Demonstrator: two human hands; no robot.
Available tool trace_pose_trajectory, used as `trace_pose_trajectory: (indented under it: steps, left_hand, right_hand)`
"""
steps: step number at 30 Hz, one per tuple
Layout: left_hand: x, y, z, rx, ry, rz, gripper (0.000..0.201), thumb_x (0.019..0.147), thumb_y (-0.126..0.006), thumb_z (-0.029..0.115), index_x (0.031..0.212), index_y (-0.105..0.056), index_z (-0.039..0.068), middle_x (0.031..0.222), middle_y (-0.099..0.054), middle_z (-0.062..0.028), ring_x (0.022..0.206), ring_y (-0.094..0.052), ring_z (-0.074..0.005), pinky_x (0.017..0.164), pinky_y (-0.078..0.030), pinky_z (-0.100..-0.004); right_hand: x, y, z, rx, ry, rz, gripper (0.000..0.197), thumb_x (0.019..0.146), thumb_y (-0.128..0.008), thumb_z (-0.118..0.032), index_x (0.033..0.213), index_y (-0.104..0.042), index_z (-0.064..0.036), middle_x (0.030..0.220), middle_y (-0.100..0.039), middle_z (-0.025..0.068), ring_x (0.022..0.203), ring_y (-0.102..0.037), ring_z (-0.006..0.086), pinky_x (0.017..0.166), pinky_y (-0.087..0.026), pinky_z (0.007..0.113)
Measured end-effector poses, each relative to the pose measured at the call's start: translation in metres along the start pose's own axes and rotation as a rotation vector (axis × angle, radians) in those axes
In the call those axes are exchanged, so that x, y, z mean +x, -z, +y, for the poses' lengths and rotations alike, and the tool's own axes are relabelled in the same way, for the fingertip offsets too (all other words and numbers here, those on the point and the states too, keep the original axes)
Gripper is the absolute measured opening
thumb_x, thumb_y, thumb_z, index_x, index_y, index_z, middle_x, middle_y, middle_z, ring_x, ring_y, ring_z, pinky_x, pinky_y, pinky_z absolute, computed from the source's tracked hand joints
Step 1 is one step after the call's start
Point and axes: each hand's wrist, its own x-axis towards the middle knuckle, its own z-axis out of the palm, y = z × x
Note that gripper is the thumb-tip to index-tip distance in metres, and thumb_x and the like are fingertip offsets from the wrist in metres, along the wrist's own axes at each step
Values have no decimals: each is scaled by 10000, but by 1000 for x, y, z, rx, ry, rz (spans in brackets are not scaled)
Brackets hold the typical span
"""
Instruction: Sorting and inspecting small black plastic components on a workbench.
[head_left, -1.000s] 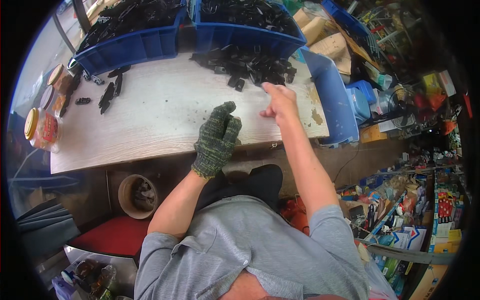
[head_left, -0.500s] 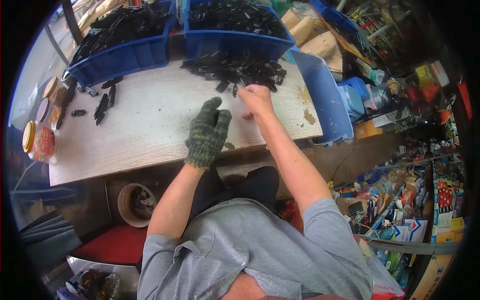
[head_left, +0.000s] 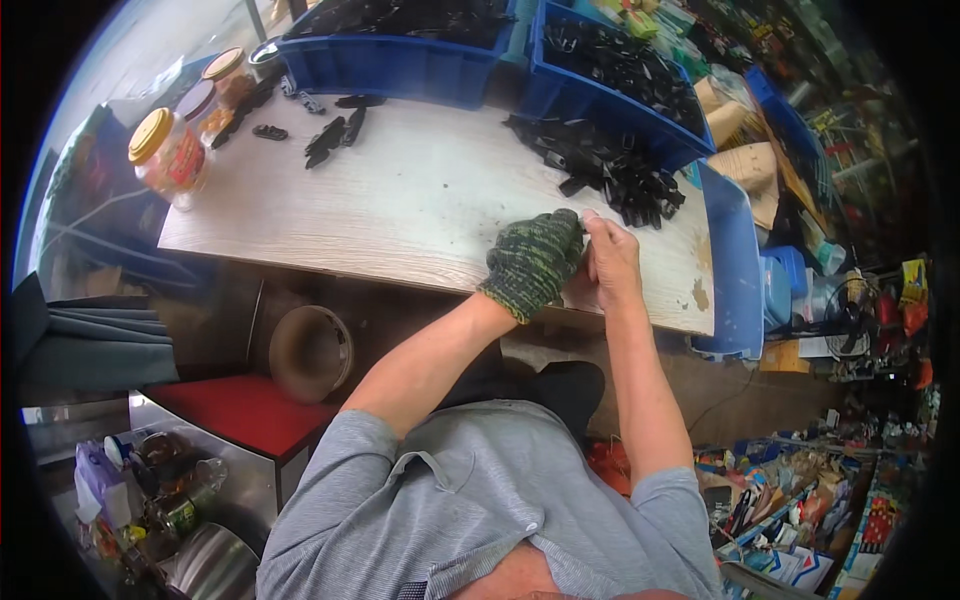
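My left hand (head_left: 533, 260) wears a dark green speckled knit glove and is closed, its fingers curled above the table's front edge. Right beside it, my bare right hand (head_left: 613, 262) is closed too, thumb and fingertips pinched against the gloved fingers. Whatever sits between the two hands is too small and hidden to make out. Beyond them lies a loose pile of small black plastic parts (head_left: 625, 175), spilling from the foot of a blue bin. Several more black pieces (head_left: 325, 143) lie apart at the table's left side.
Two blue bins (head_left: 400, 68) (head_left: 608, 108) full of black parts stand along the back of the whitish table (head_left: 400, 190). Lidded jars (head_left: 172, 160) line its left end. A blue tub (head_left: 735, 265) adjoins the right edge. Below the table is a round brown bin (head_left: 312, 352).
My right hand has drawn back from the black pile and met my gloved left hand, whose fingers have curled in. The whole view has shifted, so the table appears farther right.
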Motion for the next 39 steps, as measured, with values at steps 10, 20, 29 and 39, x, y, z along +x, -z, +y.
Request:
trace_pose_trajectory:
  steps: [10,20,29,39]
  left_hand:
    - [-1,88,-77,395,23,487,361,861,-660,278,1159,-653,74,1002,-680,-137,962,-628,-317,862,-488,-433]
    - [27,149,-158,999,291,187,350,903,-528,218,1233,-642,198,1112,-620,-124,1067,-563,-340,884,-468,-478]
    - [18,134,-125,703,18,42,352,930,-484,124,1170,-679,292,1008,-620,-123,999,-591,-332,830,-516,-439]
    - [11,117,-91,571,189,35,228,873,-602,254,1050,-658,123,923,-643,-144,889,-615,-330,732,-513,-479]
  right_hand:
    - [-14,-19,3,214,-62,-19,288,952,-547,-287,784,-536,-54,495,-394,-17,400,-388,95,386,-436,294]
    - [-13,-17,6,284,-39,7,283,954,-506,-289,782,-508,-65,476,-359,-4,401,-400,116,397,-513,354]
    - [-14,-18,9,295,10,4,300,980,-463,-333,812,-513,-90,501,-341,-10,432,-404,115,422,-538,376]
    - [-15,-13,13,316,-12,20,266,974,-459,-316,843,-520,-92,509,-324,-11,428,-381,121,434,-544,419]
